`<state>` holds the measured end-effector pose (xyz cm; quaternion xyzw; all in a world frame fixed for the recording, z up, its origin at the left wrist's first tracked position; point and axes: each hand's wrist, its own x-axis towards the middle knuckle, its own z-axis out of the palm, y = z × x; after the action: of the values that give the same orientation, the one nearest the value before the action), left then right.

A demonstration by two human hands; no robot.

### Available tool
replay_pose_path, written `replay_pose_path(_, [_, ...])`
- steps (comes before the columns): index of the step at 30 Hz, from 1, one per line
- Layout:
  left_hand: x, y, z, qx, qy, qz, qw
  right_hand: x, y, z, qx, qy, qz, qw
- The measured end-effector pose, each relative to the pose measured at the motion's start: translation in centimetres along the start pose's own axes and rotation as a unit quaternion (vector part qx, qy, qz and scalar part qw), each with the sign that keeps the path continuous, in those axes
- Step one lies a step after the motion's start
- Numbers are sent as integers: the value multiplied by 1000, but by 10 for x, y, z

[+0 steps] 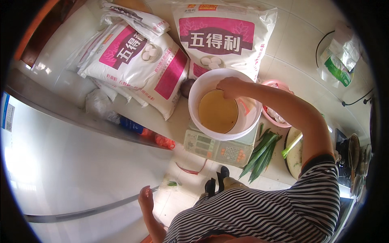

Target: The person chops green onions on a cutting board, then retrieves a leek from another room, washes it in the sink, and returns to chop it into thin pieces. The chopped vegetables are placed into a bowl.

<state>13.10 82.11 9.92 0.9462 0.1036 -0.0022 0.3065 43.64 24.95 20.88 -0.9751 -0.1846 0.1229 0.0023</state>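
Observation:
A white plastic bucket (205, 129) rests on the platform of a digital weighing scale (212, 148). Inside it is a round yellowish surface (218, 112), perhaps a sieve or liquid; I cannot tell which. My right hand (231, 87) reaches into the bucket with fingers curled at the upper edge of that round shape, apparently gripping it. A small orange-red patch shows on the bucket's inner wall, right of the round shape. My left hand (146, 196) hangs low beside the white appliance, fingers loosely curled, nothing visible in it.
Flour sacks (225, 27) and stacked sacks (136, 60) stand behind. Right of the scale lie green leaves (264, 152), a pink basin (278, 123) and a cutting board (293, 161) with a green-white stalk. A dark round object (186, 88) touches the bucket's left. A white appliance (76, 170) fills the left.

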Motion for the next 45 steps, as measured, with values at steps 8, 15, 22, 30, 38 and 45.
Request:
replay_pose_path(8, [52,10,30,-70,-50,76,993,-89,-92,-85,-247,175,-100,948])
replay_pose_path(15, [59,2,57,-85,-107,185,973,-116,-135,-118,-405,346,-173,828])
replay_pose_path(22, [64,10,74,-116,-158,265,944,-167,-126,-141,-376,467,-120,791])
replay_pose_path(30, [43,100,109,-163,-210,376,887,-283,-76,-106,-117,608,205,758])
replay_pose_path(38, [-47,235,181,-121,-301,391,861,-612,50,111,287,725,415,469])
replay_pose_path(45, [-195,408,292,-94,-340,419,836,-838,140,300,365,671,558,325])
